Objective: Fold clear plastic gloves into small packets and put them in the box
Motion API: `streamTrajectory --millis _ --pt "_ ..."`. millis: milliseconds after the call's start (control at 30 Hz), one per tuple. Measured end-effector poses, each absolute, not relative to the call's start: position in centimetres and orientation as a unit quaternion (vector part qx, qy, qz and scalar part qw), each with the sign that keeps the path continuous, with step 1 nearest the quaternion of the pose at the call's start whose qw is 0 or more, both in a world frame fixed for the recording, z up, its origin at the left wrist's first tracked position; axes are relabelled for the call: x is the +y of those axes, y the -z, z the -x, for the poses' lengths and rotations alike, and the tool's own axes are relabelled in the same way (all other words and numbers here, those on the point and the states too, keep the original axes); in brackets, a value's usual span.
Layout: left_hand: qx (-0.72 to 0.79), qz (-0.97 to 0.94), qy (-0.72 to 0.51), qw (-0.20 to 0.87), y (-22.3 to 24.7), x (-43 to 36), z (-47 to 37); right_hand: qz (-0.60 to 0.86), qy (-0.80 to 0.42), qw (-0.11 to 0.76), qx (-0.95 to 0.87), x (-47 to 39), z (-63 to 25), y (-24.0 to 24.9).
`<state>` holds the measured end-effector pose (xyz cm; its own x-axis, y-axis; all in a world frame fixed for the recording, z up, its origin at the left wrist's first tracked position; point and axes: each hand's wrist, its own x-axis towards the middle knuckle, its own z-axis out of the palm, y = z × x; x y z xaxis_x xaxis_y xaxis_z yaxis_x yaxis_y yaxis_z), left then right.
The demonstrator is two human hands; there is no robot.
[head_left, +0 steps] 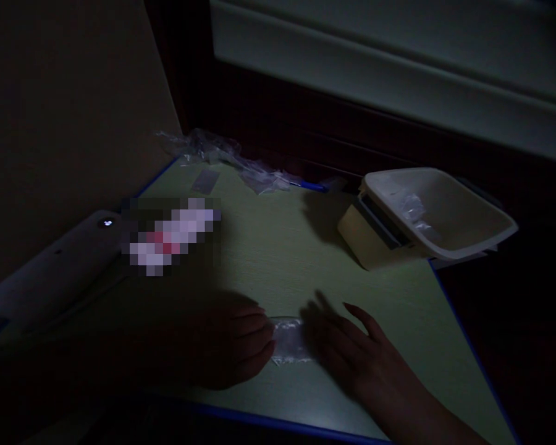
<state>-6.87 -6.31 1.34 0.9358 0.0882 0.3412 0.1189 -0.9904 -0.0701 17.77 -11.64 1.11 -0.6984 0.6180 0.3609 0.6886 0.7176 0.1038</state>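
A small clear plastic packet point(290, 339) lies near the front of the pale green table, crinkled and shiny along its edges. My left hand point(241, 343) covers its left end, fingers closed together and bent down onto it; the thumb is hidden. Over the right end rests my right hand point(352, 355), its fingers stretched out and the thumb apart. I cannot make out how firmly the right fingers touch the packet. The light is dim and both hands are in shadow.
A cream plastic tub point(356, 244) with crumpled clear plastic inside stands at the right edge of the table point(264, 247). Clear wrappers point(213, 148), a flat clear piece point(206, 182) and a blue pen point(312, 185) lie at the back. A pale lamp-like object point(55, 266) and a pixelated patch are left.
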Motion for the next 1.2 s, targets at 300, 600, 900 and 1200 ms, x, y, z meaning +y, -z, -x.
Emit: streamTrajectory --millis 300,600,900,1200 --pt "-0.132 0.983 0.116 -0.043 -0.3 -8.1 9.0 0.364 0.103 0.079 -0.922 -13.8 -19.2 0.1" --pt "-0.164 0.973 0.083 -0.141 1.4 -9.9 11.1 0.382 0.034 0.038 -0.923 -13.7 -16.6 -2.6" --pt "-0.159 0.975 0.116 -0.103 2.4 -9.8 10.8 0.346 -0.012 0.061 -0.936 -14.9 -14.8 0.5" --pt "-0.173 0.969 0.136 -0.116 2.5 -10.0 10.8 0.392 0.060 0.013 -0.918 -16.2 -19.4 -0.7"
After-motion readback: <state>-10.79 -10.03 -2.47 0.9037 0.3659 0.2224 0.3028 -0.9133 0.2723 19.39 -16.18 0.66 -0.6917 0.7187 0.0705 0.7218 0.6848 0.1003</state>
